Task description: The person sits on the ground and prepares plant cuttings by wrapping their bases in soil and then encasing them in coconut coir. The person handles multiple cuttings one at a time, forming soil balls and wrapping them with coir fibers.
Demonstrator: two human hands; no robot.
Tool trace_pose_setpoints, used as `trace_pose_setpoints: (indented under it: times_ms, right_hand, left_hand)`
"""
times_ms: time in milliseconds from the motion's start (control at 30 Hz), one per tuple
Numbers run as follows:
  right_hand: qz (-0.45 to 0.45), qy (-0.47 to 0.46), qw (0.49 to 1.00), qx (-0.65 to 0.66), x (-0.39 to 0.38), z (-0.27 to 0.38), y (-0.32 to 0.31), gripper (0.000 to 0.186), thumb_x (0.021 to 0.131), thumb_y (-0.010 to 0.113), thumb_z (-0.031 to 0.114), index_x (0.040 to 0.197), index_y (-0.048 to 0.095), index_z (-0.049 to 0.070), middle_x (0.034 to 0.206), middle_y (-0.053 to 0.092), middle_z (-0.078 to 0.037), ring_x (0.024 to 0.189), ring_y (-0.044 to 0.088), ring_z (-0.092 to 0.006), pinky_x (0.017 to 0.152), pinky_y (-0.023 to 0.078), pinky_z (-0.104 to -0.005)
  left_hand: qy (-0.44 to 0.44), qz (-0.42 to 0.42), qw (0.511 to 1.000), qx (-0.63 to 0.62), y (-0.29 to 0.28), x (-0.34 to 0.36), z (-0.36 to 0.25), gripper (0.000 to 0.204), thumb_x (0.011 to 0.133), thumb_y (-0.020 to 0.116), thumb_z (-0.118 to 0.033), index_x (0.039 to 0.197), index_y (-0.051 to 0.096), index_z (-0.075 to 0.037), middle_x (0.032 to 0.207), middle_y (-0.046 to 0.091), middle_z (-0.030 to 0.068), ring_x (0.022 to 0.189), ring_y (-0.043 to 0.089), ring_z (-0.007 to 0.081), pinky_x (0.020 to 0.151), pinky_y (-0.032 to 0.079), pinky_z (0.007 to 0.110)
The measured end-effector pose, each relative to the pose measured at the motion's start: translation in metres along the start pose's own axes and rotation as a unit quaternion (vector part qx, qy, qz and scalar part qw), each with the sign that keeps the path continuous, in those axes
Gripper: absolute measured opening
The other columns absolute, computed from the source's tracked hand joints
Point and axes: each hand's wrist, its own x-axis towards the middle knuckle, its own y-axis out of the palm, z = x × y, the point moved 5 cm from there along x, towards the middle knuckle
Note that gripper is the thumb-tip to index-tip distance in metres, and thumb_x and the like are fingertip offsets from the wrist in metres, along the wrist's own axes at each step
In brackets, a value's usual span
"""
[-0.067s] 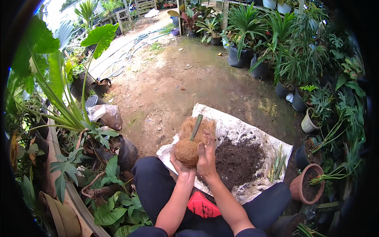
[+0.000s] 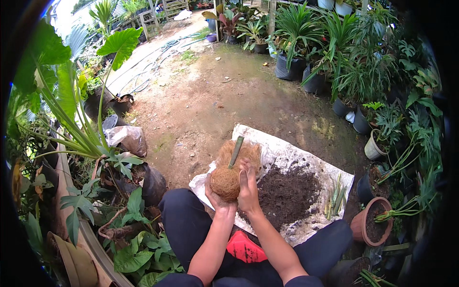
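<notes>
Left hand (image 2: 219, 201) on ball (image 2: 224, 184) (stem (image 2: 235, 152) right-tilted)

Bright daylight, strongest at the upper left, where the background washes out to white and glare hides detail. The bare ground (image 2: 201, 95) is lit softly, with muted shadows. A white sheet (image 2: 272, 146) shows pale against dark soil (image 2: 287, 191), whose texture partly sinks into black. The fibre ball (image 2: 224, 184) near the centre is reasonably clear. Foliage (image 2: 416, 138) at the right falls into shade. Fisheye distortion bows the long ledge (image 2: 63, 177) at left; leaves soften toward the rounded black border.
</notes>
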Motion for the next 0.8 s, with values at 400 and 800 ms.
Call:
trace_pose_setpoints:
  times_ms: [400, 800]
  right_hand:
    - [-0.097, 0.076, 0.968, 0.217, 0.0, -0.02, -0.027, 0.037, 0.091, 0.064, 0.021, 0.113, 0.063, -0.009, 0.104, 0.068, -0.012, 0.094, 0.061, -0.0183, 0.087, 0.049, -0.0324]
    - [-0.107, -0.042, 0.993, 0.002, -0.003, 0.01, -0.081, 0.035, 0.085, 0.071, 0.023, 0.103, 0.066, -0.007, 0.092, 0.072, -0.017, 0.083, 0.067, -0.019, 0.076, 0.053, -0.0344]
  left_hand:
    - [0.168, 0.152, 0.956, 0.184, 0.012, -0.011, 0.012, 0.054, 0.09, 0.04, -0.037, 0.125, 0.057, 0.001, 0.132, 0.056, 0.0142, 0.125, 0.051, 0.0275, 0.11, 0.038, 0.04]
    - [0.282, 0.206, 0.771, 0.532, 0.065, -0.052, 0.039, 0.036, 0.097, 0.052, -0.018, 0.122, 0.063, 0.006, 0.12, 0.061, 0.0233, 0.113, 0.06, 0.032, 0.097, 0.046, 0.041]
